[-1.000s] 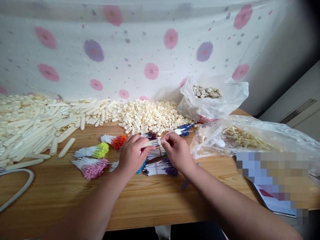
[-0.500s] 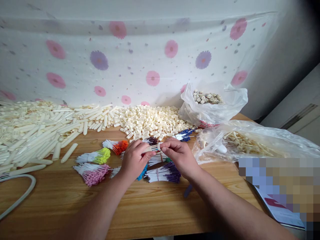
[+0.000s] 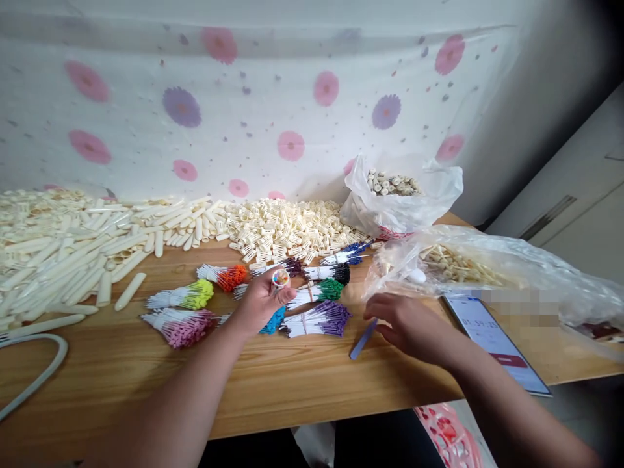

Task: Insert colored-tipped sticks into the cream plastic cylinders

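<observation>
My left hand [image 3: 260,302] is closed around a short cream tube [image 3: 280,278]. The tube's round end faces me and shows several small coloured tips inside a white rim. To the right, my right hand [image 3: 407,325] is low over the table, with thumb and fingers closed about the upper end of a flat purple stick [image 3: 363,340]; the stick's lower part shows below the fingers. Rubber-banded bundles of thin white pen refills with coloured ends lie around my left hand, among them a purple bundle [image 3: 316,319], a green bundle [image 3: 316,292], an orange bundle [image 3: 224,276] and a pink bundle [image 3: 180,326].
Long cream tubes [image 3: 73,260] are heaped at the left, and short slotted cream pieces [image 3: 292,227] at the back. A plastic bag [image 3: 385,214] holds pale-ended sticks. Another clear bag [image 3: 463,266] lies at right, near a phone [image 3: 497,344]. A white cable [image 3: 43,380] curls at left.
My right hand has left the cream tube and moved right and down to the purple stick. My left hand keeps the tube, now turned with its end toward me.
</observation>
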`<state>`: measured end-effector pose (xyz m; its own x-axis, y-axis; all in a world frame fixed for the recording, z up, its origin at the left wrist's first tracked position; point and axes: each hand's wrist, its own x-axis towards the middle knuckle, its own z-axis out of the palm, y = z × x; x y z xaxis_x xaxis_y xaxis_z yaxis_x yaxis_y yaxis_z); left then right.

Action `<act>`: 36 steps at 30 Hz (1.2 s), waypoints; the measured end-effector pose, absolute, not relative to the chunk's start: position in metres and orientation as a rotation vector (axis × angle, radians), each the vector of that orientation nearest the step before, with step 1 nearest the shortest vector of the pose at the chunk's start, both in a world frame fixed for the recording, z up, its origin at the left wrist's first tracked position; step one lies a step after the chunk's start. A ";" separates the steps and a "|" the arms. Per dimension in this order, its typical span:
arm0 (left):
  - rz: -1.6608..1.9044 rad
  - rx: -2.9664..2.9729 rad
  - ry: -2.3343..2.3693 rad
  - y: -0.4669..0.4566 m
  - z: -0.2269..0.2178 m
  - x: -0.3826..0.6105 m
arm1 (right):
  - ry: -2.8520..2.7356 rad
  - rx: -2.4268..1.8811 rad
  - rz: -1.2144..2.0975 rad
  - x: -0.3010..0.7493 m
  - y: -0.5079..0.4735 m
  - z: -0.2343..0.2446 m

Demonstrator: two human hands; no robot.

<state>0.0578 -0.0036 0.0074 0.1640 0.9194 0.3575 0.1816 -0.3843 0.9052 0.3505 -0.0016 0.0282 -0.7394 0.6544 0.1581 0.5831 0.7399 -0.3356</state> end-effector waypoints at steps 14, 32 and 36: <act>1.333 1.753 1.052 -0.007 0.011 0.058 | -2.367 -0.721 0.498 0.345 -0.018 0.047; 1.457 1.939 1.257 0.001 0.009 0.058 | -1.748 -0.466 0.530 0.232 -0.015 0.058; 1.472 1.986 1.216 0.002 0.007 0.060 | -1.761 -0.476 0.514 0.231 -0.015 0.056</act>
